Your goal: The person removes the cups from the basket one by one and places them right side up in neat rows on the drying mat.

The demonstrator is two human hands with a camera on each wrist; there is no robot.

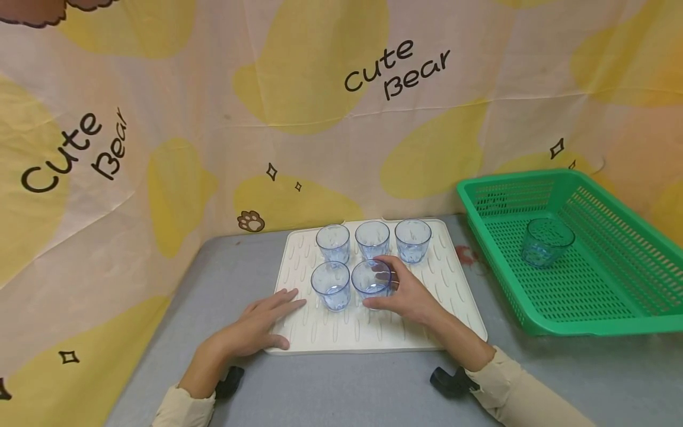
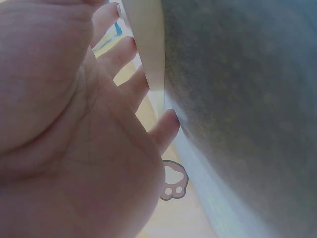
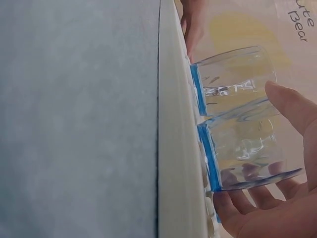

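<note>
My right hand is around a clear bluish drinking glass, thumb on the near side and fingers on the far right side. In the right wrist view this glass stands upright on the white ridged mat, close beside another glass to its left. Behind them is a row of three similar glasses, the middle one partly hidden. My left hand rests at the mat's left edge with fingers spread and fairly straight, holding nothing; its fingertips lie near the mat edge in the left wrist view.
To the right sits a green plastic basket with one upright glass inside. A grey tabletop lies under everything. Yellow-patterned cloth hangs behind and on the left.
</note>
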